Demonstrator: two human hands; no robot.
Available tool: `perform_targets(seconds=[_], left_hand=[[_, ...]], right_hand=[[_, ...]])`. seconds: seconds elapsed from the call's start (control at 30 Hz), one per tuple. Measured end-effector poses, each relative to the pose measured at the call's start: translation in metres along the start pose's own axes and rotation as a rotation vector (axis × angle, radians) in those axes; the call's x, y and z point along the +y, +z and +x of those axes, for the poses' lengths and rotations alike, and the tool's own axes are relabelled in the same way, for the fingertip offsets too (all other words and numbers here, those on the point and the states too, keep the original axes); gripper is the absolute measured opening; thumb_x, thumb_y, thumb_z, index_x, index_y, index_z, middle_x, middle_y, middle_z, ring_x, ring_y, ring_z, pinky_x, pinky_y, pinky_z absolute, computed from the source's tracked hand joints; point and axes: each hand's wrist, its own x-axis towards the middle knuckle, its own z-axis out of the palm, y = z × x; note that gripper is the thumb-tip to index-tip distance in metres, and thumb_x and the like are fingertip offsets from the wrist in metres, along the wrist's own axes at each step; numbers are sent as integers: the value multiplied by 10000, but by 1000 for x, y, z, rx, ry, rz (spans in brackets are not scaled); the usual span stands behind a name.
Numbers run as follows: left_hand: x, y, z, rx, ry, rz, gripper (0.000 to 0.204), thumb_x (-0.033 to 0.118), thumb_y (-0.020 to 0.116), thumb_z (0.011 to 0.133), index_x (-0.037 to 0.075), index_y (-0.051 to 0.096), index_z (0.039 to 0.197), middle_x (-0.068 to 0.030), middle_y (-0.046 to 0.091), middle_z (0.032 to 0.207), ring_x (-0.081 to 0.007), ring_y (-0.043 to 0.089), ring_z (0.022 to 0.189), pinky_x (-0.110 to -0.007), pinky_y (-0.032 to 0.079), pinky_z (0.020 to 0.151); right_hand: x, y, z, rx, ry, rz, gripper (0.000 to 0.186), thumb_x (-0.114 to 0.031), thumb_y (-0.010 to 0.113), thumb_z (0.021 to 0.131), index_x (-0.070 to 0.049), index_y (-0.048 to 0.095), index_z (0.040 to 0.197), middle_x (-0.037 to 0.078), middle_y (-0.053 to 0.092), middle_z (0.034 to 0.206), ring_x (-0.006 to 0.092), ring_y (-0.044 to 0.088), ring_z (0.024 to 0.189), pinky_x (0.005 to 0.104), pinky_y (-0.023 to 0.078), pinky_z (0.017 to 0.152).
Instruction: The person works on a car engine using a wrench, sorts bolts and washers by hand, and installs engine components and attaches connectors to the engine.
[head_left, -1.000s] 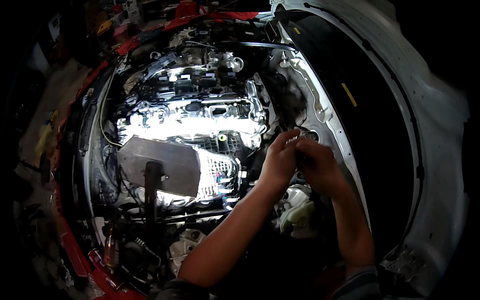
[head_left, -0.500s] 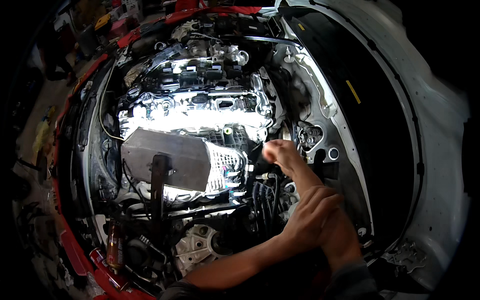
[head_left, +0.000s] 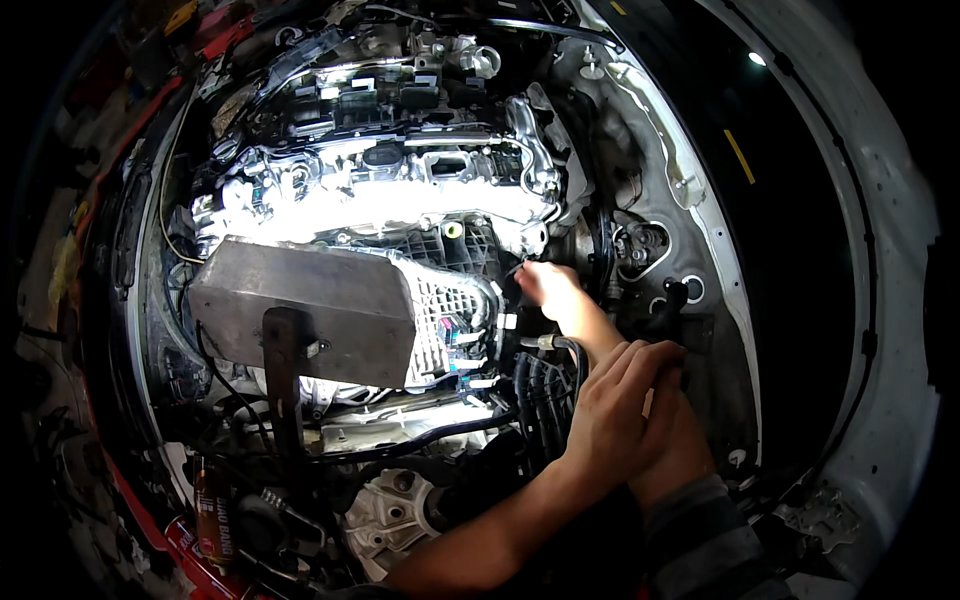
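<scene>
In an open engine bay, my right hand (head_left: 545,284) reaches in beside the end of the engine's black ribbed plastic manifold (head_left: 455,250). Its fingers are curled together at a dark gap, slightly blurred; what they hold, if anything, is hidden. My left hand (head_left: 622,405) lies across my right forearm, its fingers bent over it. Just below the right hand runs a black hose with a metal fitting (head_left: 543,342). Brightly lit, the engine (head_left: 380,190) stretches across the upper middle.
A grey box-shaped metal piece on a dark bracket (head_left: 310,310) covers the engine's near side. A pale cast housing (head_left: 392,510) sits at the front. Brown (head_left: 213,515) and red (head_left: 205,565) cans rest at lower left. The pale body panel (head_left: 665,150) borders the right.
The view has shifted closer, so the engine appears larger and higher. My right hand has moved slightly toward the manifold's end; my left hand stays on the right forearm, its fingers a little raised.
</scene>
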Motion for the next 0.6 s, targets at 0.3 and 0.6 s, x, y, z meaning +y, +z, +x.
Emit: perform_targets(seconds=[0.3, 0.6], left_hand=[[-1, 4, 1, 54, -4, 5, 137, -22, 559, 817, -32, 594, 950, -127, 609, 781, -238, 620, 692, -307, 491, 643], [-4, 0, 0, 49, -17, 8, 148, -29, 543, 833, -30, 580, 975, -128, 601, 769, -237, 616, 694, -305, 486, 641]], right_hand=[[5, 0, 23, 169, -58, -18, 160, -136, 600, 879, 23, 618, 882, 111, 660, 898, 191, 653, 744, 271, 553, 657], [10, 7, 24, 164, -55, -8, 177, -154, 595, 884, 22, 617, 881, 112, 661, 896, 188, 652, 742, 271, 545, 656]])
